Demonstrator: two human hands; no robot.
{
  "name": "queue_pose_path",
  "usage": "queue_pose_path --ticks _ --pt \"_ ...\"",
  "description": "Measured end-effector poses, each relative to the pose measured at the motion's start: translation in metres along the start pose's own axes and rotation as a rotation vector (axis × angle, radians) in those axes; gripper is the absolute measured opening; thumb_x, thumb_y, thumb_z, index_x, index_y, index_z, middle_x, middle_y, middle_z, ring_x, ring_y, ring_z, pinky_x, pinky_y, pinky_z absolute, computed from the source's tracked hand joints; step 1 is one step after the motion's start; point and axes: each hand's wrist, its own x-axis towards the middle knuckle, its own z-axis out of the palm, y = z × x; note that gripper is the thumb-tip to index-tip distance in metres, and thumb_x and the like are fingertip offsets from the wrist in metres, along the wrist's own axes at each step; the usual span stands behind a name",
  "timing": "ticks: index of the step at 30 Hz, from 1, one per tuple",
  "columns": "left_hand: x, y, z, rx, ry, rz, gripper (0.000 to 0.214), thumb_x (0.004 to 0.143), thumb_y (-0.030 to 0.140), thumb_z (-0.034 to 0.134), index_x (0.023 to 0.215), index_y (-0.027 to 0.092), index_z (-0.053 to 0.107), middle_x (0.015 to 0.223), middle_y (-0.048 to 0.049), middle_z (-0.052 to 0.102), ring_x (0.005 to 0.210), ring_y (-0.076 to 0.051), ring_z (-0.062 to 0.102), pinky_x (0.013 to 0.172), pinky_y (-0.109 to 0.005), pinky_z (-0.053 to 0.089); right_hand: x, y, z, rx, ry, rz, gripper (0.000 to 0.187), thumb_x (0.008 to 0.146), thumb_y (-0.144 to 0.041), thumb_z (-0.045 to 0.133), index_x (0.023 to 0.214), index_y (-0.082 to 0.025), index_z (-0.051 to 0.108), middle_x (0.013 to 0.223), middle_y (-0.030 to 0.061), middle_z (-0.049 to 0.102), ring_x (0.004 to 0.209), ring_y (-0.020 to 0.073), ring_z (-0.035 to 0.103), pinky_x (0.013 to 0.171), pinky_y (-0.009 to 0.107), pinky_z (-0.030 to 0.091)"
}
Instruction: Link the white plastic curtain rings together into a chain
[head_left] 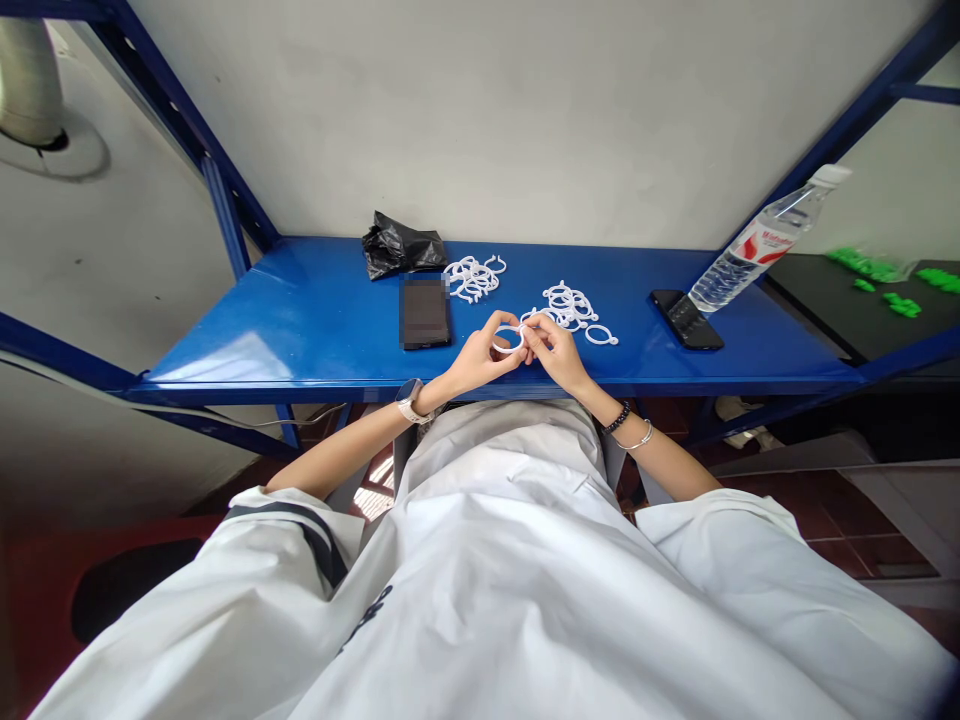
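Both hands meet over the front of the blue table (330, 345) around one white plastic curtain ring (498, 349). My left hand (480, 358) curls its thumb and fingers round the ring's left side and lower edge. At the ring's right side, my right hand (556, 352) pinches it near the ends with bent fingers; the exact contact is partly hidden. Just beyond my right hand lies a pile of similar rings (568, 300), and a single ring (601, 335) rests to its right. Another heap of rings (472, 277), some with visible gaps, lies behind my left hand.
A dark phone-like slab (425, 315) lies left of the hands, with a crumpled black plastic bag (401, 247) behind it. To the right are a black phone (686, 320) and a water bottle (757, 245). Blue frame posts (225, 215) flank the table; green pieces (870, 265) lie beyond the right one.
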Motion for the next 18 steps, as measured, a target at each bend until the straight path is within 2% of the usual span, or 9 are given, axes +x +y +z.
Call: queue_pose_path --ticks 5,10,18 --pt "0.0010 0.0034 -0.0016 0.018 0.008 -0.019 0.028 0.085 0.036 0.059 0.102 0.018 0.045 0.061 0.0063 0.058 0.047 -0.007 0.048 0.048 -0.017 0.035 -0.0004 0.0025 -0.0014 0.030 -0.033 -0.001 0.038 0.093 -0.059 0.051 0.085 -0.021 0.053 0.060 -0.0041 0.061 0.052 0.0101 0.058 0.054 0.022 0.050" --pt "0.0014 0.0013 -0.0022 0.107 0.001 -0.021 0.022 0.088 0.036 0.055 0.098 0.018 0.049 0.057 0.0069 0.055 0.044 -0.007 0.044 0.048 -0.018 0.032 -0.0009 0.0057 -0.0023 0.064 -0.045 -0.014 0.038 0.093 -0.056 0.053 0.081 -0.021 0.053 0.062 -0.0035 0.062 0.053 0.0101 0.059 0.055 0.022 0.051" --pt "0.0022 -0.0013 -0.0012 0.158 -0.026 -0.021 0.024 0.091 0.042 0.051 0.093 0.018 0.050 0.058 0.0049 0.059 0.045 -0.007 0.045 0.048 -0.018 0.031 0.0006 0.0096 -0.0016 0.136 -0.052 0.015 0.039 0.091 -0.058 0.055 0.079 -0.021 0.052 0.060 -0.0037 0.062 0.051 0.0099 0.058 0.053 0.022 0.049"
